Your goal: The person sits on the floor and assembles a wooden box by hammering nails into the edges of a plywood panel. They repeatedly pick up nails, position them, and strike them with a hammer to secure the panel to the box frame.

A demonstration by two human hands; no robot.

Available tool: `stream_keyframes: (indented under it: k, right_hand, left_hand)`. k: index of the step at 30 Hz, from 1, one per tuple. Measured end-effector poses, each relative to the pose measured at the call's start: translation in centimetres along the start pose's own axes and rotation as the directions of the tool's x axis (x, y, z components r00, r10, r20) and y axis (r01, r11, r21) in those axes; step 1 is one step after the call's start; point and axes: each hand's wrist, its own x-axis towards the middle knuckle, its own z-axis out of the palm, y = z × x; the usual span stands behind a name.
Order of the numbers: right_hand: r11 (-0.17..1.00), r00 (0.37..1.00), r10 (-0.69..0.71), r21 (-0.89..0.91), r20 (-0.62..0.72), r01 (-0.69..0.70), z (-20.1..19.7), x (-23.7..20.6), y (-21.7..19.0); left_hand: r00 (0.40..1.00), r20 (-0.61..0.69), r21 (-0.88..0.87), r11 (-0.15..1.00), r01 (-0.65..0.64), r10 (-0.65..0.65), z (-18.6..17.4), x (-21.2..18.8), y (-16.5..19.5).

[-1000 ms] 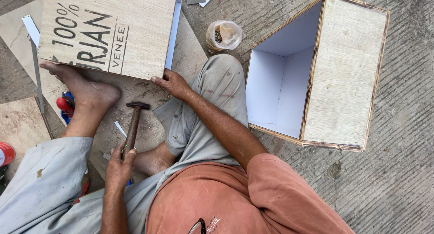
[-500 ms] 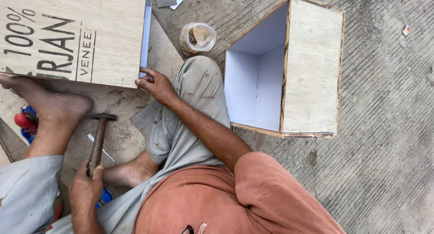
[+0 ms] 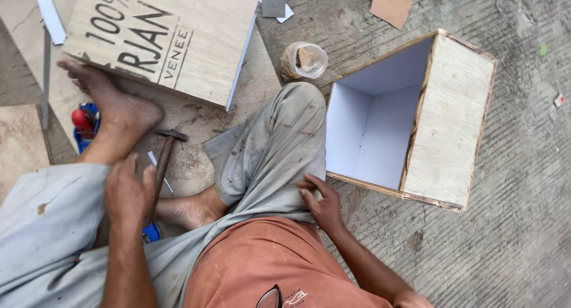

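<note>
Right hand point(image 3: 321, 204) off panel point(image 3: 172, 37), beside box point(image 3: 446, 118)

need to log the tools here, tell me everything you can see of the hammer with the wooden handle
The hammer with the wooden handle has a slim brown wooden shaft and a small dark metal head, which looks worn. It lies slanted, head up and away from the person, over the pale scuffed board between the bare foot and the grey trouser leg. The left hand grips the lower end of the shaft, hiding it. Whether the head rests on the board cannot be told.
</note>
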Motion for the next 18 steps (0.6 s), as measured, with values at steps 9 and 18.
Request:
stream_keyframes:
  k: [9,18]
  right_hand:
    - [0.977,0.997,-0.070,0.205,0.016,0.065,5.5,4.4,-2.1]
    - [0.639,0.954,0.223,0.709,0.200,-0.298,18.4,22.3,-11.1]
  left_hand:
    - [0.995,-0.094,-0.058,0.998,0.015,-0.020,-3.1,22.3,-1.3]
    - [0.992,-0.124,-0.039,0.999,-0.033,0.028,-1.7,27.8,0.8]
